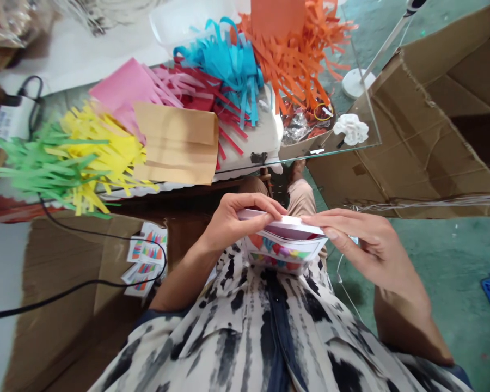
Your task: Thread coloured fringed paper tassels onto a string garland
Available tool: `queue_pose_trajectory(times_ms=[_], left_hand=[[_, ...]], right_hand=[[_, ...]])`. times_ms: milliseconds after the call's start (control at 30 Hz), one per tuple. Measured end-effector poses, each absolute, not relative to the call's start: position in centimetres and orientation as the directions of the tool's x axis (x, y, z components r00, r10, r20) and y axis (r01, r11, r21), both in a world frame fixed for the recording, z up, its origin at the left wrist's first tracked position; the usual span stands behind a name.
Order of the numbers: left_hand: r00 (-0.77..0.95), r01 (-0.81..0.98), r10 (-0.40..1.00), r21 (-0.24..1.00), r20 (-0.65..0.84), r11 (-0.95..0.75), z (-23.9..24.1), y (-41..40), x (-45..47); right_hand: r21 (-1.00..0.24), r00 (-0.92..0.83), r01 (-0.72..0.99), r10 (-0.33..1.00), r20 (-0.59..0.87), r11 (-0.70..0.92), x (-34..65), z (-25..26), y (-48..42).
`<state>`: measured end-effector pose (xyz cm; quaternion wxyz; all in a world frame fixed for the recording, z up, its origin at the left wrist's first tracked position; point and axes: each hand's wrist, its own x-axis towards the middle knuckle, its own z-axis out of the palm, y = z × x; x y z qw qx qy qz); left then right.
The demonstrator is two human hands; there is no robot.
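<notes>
In front of my lap is a white packet [283, 251] printed with colourful tassel pictures, its mouth partly gaping under a white top flap. My left hand [245, 215] is closed on the left part of that flap, thumb below and fingers above. At the right end, my right hand [357, 234] pinches the same flap between thumb and straight fingers. Something dark red shows inside the packet, too little of it to name.
Across the glass-edged table lie green [44, 158], yellow [106, 155], pink [126, 90], blue [228, 65] and orange [306, 60] paper fringes, with a brown paper piece [179, 141]. Similar printed packets [147, 256] sit in a cardboard box [65, 272] at left. Large cardboard [424, 125] stands right.
</notes>
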<state>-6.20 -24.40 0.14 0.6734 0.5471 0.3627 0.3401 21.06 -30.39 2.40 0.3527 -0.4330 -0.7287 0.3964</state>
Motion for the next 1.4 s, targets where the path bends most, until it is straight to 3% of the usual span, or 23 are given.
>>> queue_pose_trajectory(times_ms=[300, 500, 700, 933, 1200, 1400], left_hand=[[0.52, -0.134, 0.85, 0.976, -0.08, 0.174, 0.0, -24.3, -5.9], [0.511, -0.139, 0.856, 0.974, -0.082, 0.176, -0.2, -24.3, -5.9], [0.53, -0.209, 0.845, 0.977, 0.073, 0.047, -1.1, -24.1, -6.0], [0.63, -0.178, 0.766, 0.984, 0.126, -0.016, -2.0, -22.9, -6.2], [0.581, -0.289, 0.711, 0.917, 0.396, -0.274, -4.7, -21.1, -4.7], [0.542, -0.281, 0.773, 0.938, 0.329, -0.202, -5.1, -20.9, -3.1]], right_hand=[[-0.799, -0.474, 0.389, 0.843, 0.253, 0.458, 22.2, 1.5, -30.8], [-0.784, -0.443, 0.443, 0.866, 0.231, 0.436, 21.9, 1.5, -31.0], [-0.765, -0.458, 0.437, 0.849, 0.263, 0.473, 21.8, 1.8, -30.7], [-0.72, -0.469, 0.497, 0.848, 0.247, 0.485, 22.3, 1.5, -30.4], [-0.751, -0.423, 0.51, 0.883, 0.204, 0.419, 22.5, 0.6, -30.1], [-0.749, -0.309, 0.509, 0.902, 0.301, 0.424, 22.1, -0.7, -30.3]])
